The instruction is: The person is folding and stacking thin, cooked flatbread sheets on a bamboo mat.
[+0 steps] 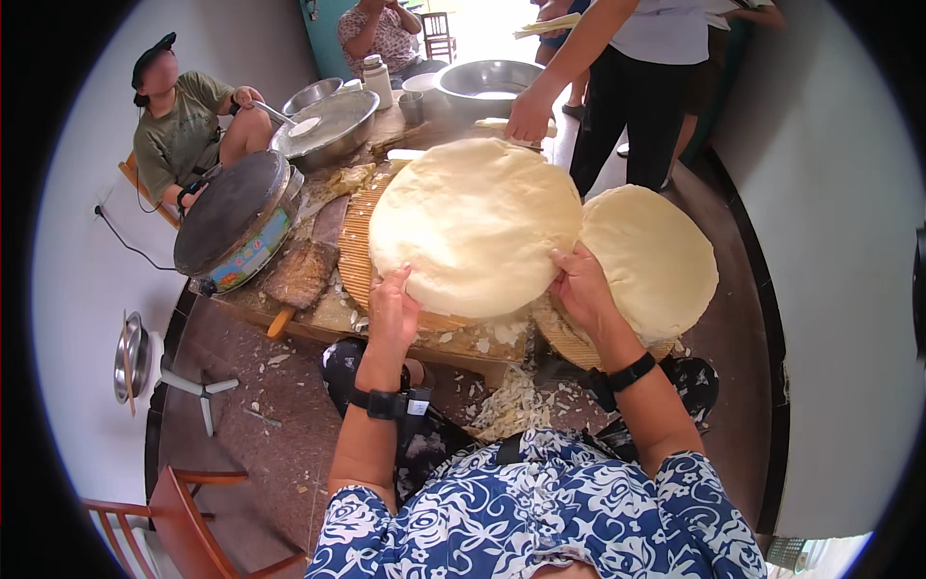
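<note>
A large, round, pale pancake (473, 227) is spread out in front of me over a round slatted mat (355, 236). My left hand (394, 301) pinches its near left edge, thumb on top. At the near right edge, my right hand (582, 282) grips it the same way. Whether it is one sheet or several layers I cannot tell. To the right, more round pale pancake (651, 259) lies on a second slatted mat (567, 340); my right hand is close beside it. Another person's hand (529, 118) reaches in just beyond the far edge of the pancake.
A round electric griddle (231, 217) stands at the left, near a brown brush-like tool (301, 273). Farther back are a batter basin (333, 125), a bottle (377, 81) and a metal basin (492, 79). A seated person (198, 121) holds a ladle. Scraps (511, 400) litter the floor.
</note>
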Tool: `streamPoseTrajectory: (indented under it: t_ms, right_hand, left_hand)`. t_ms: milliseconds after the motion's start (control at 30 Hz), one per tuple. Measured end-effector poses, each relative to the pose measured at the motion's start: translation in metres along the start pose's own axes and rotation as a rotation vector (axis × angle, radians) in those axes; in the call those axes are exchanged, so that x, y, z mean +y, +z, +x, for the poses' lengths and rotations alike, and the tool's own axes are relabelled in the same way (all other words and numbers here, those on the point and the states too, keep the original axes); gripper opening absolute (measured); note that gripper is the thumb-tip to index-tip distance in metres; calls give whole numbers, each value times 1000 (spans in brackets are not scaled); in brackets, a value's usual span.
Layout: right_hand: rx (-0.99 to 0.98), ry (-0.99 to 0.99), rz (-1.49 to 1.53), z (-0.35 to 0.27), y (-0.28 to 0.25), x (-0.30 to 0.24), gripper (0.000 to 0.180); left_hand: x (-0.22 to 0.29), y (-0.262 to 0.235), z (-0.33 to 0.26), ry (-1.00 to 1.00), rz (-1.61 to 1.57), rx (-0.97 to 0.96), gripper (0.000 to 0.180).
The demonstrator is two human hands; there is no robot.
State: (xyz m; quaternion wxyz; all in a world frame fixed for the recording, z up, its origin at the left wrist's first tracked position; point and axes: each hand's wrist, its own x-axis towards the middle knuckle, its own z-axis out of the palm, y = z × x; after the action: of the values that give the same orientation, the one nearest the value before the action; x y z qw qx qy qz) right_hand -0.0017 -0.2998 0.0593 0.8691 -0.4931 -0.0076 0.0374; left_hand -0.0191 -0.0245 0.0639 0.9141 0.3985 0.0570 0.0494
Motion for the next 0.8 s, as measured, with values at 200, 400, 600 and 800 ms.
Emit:
streamPoseTrajectory:
  t_ms: [200, 400, 600, 800]
  right_hand:
    - [74, 179, -89, 23, 6, 34, 32]
    - [63, 134, -73, 21, 1, 25, 33]
    - [95, 198, -66, 5, 7, 23, 35]
    - [49, 117, -31, 19, 16, 26, 34]
  left_hand:
    - [-5, -56, 16, -81, 3, 11, 37]
    - [9, -33, 7, -32, 63, -44, 34]
    - [15, -41, 0, -112, 108, -36, 42]
    - [19, -35, 15, -6, 213, -66, 41]
